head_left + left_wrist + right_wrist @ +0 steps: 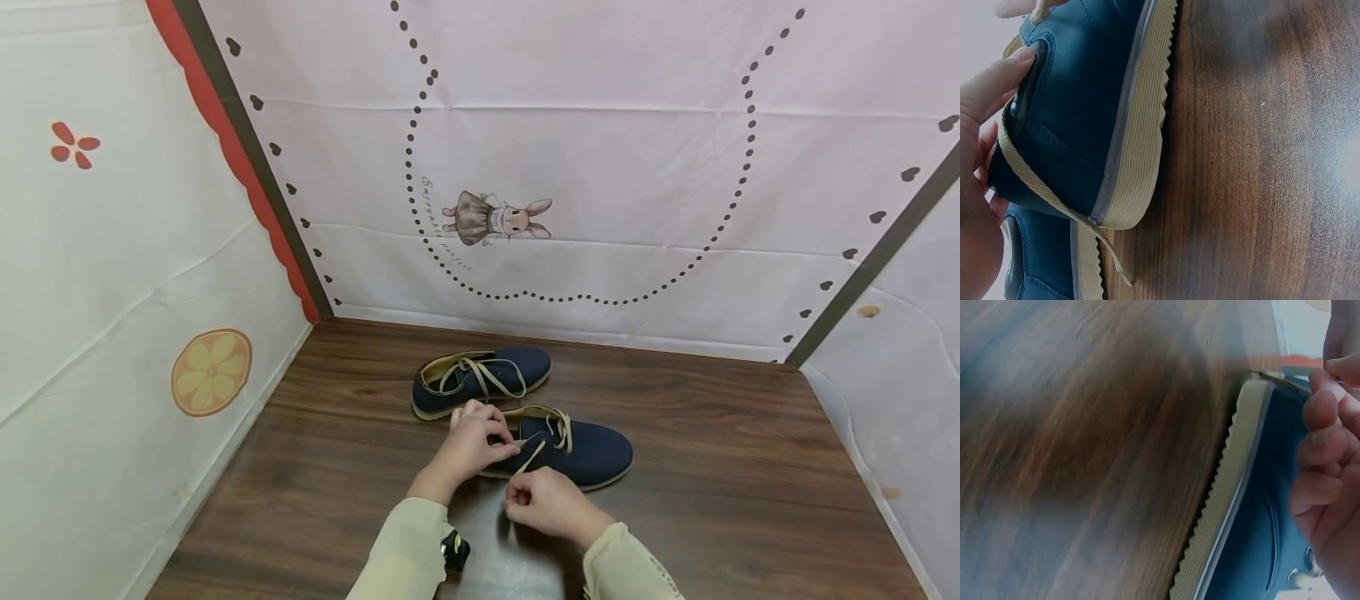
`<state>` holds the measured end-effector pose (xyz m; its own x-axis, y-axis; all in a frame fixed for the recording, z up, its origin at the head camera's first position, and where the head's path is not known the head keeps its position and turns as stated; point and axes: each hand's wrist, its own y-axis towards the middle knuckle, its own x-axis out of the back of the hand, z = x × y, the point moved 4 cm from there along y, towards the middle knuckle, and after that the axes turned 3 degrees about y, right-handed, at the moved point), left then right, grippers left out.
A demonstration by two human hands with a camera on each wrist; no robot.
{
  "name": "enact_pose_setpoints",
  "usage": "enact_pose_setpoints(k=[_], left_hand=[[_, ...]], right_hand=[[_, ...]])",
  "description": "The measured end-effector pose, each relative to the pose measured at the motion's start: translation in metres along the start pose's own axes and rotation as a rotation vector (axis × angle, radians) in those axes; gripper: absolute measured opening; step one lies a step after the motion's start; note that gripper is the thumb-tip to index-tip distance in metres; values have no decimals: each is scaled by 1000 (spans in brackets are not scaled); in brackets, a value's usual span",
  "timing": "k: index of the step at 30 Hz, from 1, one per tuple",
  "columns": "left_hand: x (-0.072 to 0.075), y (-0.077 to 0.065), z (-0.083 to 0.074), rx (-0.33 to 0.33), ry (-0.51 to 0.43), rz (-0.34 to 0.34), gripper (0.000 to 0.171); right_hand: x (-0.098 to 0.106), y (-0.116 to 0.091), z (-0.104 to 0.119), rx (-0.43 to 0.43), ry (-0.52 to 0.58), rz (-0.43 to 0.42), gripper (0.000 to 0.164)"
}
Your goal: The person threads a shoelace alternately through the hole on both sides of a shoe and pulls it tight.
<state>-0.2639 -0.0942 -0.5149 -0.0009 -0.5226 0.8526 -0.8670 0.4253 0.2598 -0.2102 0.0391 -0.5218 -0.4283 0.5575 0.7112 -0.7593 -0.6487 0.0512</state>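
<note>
Two navy lace-up shoes lie on a wooden surface, toes to the right in the head view. Both hands are at the near shoe [596,454]. The left hand [472,442] is at its collar and pinches one end of the beige shoelace [1038,184]; the loose tail hangs across the heel in the left wrist view. Below the shoe's near side, the right hand [551,504] pinches the other lace end [532,457], drawn from the eyelets toward the body. In the right wrist view its fingers are curled.
Just behind is the far shoe [528,367], its beige lace lying loosely over the opening. The brown wood-grain surface [712,467] extends around both shoes. Printed cloth walls stand at the back [600,192], left [112,275] and right [900,358].
</note>
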Motion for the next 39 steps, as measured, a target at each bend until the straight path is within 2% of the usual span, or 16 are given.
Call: enact_pose_setpoints(k=[8,15,20,24,27,29,32,35,37,39], left_hand=[[-1,1,2,20,-14,10,13],[0,0,2,14,-19,15,13],[4,0,4,-36,-30,20,11],[13,-2,9,-30,-86,-20,9],[21,-4,15,5,-68,-39,12],[24,-6,17,25,-25,-8,18],[27,-9,19,63,25,57,38],[28,-14,22,121,72,96,53],[27,-19,25,152,105,99,52],[25,-24,29,167,132,91,45]], right_hand=[[-13,7,15,59,-20,104,14],[-17,11,11,15,-77,72,15],[-20,12,4,-37,-82,70,10],[-19,11,-3,-102,-30,95,12],[-15,9,-7,-158,33,122,17],[-11,8,-9,-180,89,144,18],[-3,5,-11,-196,181,153,16],[11,2,-13,-185,264,96,14],[23,0,-16,-185,328,25,16],[36,-3,-17,-193,383,-56,17]])
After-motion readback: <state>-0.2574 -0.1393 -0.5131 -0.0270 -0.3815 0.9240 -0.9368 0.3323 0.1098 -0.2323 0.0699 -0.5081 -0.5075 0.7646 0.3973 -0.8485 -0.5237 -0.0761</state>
